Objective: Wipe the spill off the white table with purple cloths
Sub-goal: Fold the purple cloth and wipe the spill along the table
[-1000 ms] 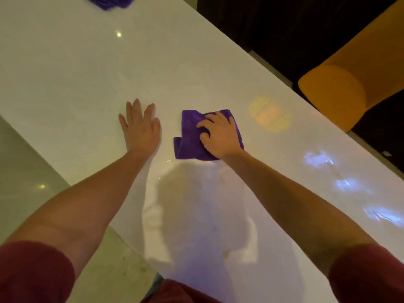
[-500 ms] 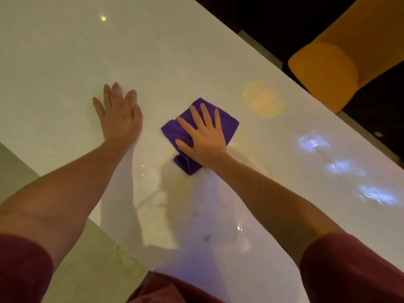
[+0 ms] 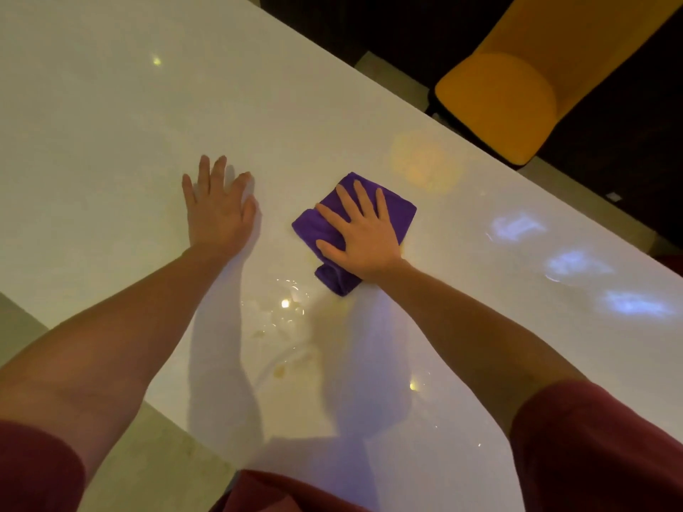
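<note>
Right hand (image 3: 364,240) lies flat, palm down and fingers spread, on top of the folded purple microfibre cloth (image 3: 397,210), pressing it against the glossy white table (image 3: 111,116); it grips nothing, the fingers simply splayed across the fabric; from where I watch, the cloth sits near the middle of the tabletop, with one rumpled corner poking out beneath the wrist on the near side. Left hand (image 3: 218,212) rests apart from the cloth, likewise flat and open on bare table, fingers pointing away from the body. Between the two forearms, on the near side of the cloth, I can see the thin wet spill (image 3: 284,312), a patch of clear liquid with faint yellowish specks that catches a bright glint of light; its far edge comes close to the cloth's near corner, though I cannot tell whether they touch. Both arms end in dark red short sleeves (image 3: 598,448) at the bottom of the view. Beyond the table's far edge stands a mustard-yellow upholstered chair (image 3: 517,105) against a dark floor.
</note>
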A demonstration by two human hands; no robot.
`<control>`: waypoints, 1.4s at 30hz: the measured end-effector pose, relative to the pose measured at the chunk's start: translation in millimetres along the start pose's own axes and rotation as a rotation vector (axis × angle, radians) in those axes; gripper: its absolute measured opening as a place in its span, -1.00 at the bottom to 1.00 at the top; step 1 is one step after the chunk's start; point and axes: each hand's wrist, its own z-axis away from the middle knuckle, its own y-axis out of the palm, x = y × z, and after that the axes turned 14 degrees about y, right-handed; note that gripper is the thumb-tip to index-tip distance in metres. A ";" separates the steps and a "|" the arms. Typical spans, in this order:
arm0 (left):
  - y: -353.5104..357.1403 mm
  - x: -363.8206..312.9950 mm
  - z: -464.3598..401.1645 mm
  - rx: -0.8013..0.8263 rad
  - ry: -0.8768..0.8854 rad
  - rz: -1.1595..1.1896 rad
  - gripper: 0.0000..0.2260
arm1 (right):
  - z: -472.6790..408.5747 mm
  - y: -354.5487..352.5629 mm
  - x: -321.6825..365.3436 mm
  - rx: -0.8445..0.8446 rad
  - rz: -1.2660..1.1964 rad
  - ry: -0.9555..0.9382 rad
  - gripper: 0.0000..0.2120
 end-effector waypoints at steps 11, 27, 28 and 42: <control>12.9 -164.8 -36.3 0.101 0.000 0.025 -0.59 | 23.9 -12.0 -128.0 0.009 0.025 0.142 -0.31; 24.2 -209.4 -15.3 0.020 0.044 0.096 -0.57 | 229.2 7.9 -286.4 0.008 -0.110 0.725 -0.31; 25.9 -215.2 -9.3 0.013 0.053 0.096 -0.57 | 238.7 8.5 -287.0 0.008 -0.116 0.751 -0.30; 16.9 -193.4 43.4 0.135 0.045 0.137 -0.47 | 401.2 44.5 -261.4 -0.117 -0.213 1.297 -0.28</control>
